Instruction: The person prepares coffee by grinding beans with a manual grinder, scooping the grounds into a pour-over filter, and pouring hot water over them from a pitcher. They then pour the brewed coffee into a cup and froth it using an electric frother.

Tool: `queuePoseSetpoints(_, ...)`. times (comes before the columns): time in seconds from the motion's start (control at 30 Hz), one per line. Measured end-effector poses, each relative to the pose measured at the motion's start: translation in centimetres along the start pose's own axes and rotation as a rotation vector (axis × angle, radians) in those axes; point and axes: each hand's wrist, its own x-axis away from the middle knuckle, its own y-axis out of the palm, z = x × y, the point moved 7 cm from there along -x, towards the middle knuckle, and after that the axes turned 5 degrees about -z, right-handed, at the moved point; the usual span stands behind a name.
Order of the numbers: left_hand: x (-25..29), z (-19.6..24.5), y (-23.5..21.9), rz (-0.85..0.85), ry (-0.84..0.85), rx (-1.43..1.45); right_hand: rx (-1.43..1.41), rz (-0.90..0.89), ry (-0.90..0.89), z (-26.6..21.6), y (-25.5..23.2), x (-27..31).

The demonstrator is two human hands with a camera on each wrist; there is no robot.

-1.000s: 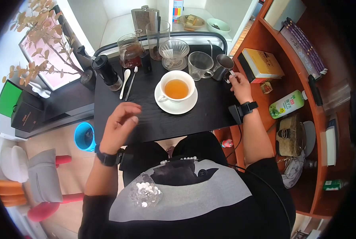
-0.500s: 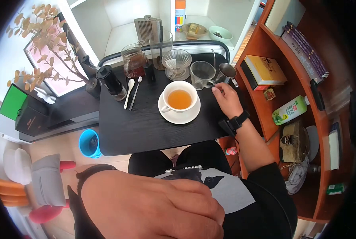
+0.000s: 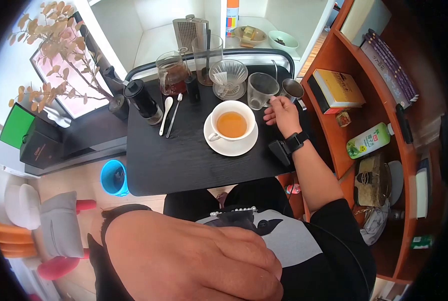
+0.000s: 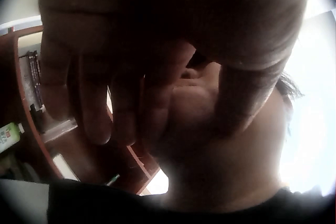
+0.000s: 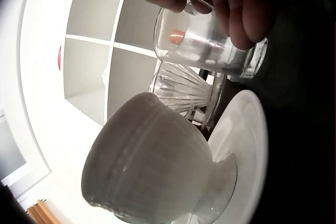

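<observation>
On the black table stands a white teacup [image 3: 219, 116] of amber liquid, upright on a white saucer [image 3: 248, 146]. Right of it my right hand [image 3: 285, 118] pinches the handle of a clear glass cup [image 3: 261, 89]. The right wrist view has thumb and fingers at that handle, beside the glass cup [image 5: 197, 48] and behind the white teacup [image 5: 149, 161]. My left hand [image 3: 194, 256] is raised close to the head camera, back of the hand showing; in the left wrist view its fingers [image 4: 94, 113] hang relaxed near the chin, holding nothing.
Behind the teacup are a ribbed glass dripper [image 3: 229, 79], a glass pot of dark liquid [image 3: 173, 80] and a metal pitcher [image 3: 291, 90]. A black grinder [image 3: 143, 100], white spoon [image 3: 166, 116] and thin metal spoon [image 3: 174, 115] lie or stand left. Shelves [image 3: 329, 135] border the right.
My left hand has risen from over the table's left part to near the face. My right hand has left the metal pitcher's handle and moved left to the glass cup's handle.
</observation>
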Motion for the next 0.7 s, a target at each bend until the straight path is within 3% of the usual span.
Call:
queuePoseSetpoints(0.1,0.3,0.4,-1.2,0.082,0.035,0.040,-0.043,0.089,-0.028,0.2,0.0,-0.9)
queuePoseSetpoints(0.17,0.2,0.0,-1.0,-0.297,-0.228,0.144,-0.039,0.085,-0.037,0.0,0.3,-1.9)
queuePoseSetpoints(0.2,0.3,-0.5,-0.1,-0.297,-0.227,0.146,-0.041,0.085,-0.048,-0.1,0.5,-2.4)
queuePoseSetpoints(0.27,0.0,0.0,-0.4,0.097,0.033,0.025,-0.046,0.075,-0.046,0.2,0.8,-3.9)
queuePoseSetpoints(0.6,-0.5,0.2,-1.9,0.113,-0.014,0.098,-0.069,-0.032,0.000,-0.2,2.5,-9.0)
queuePoseSetpoints(0.67,-0.5,-0.7,-1.2,-0.348,-0.338,0.356,-0.091,-0.029,0.002,-0.8,2.4,-7.6)
queuePoseSetpoints(0.7,-0.4,-0.7,-1.1,-0.344,-0.342,0.356,-0.079,-0.016,-0.044,-1.4,2.2,-6.6)
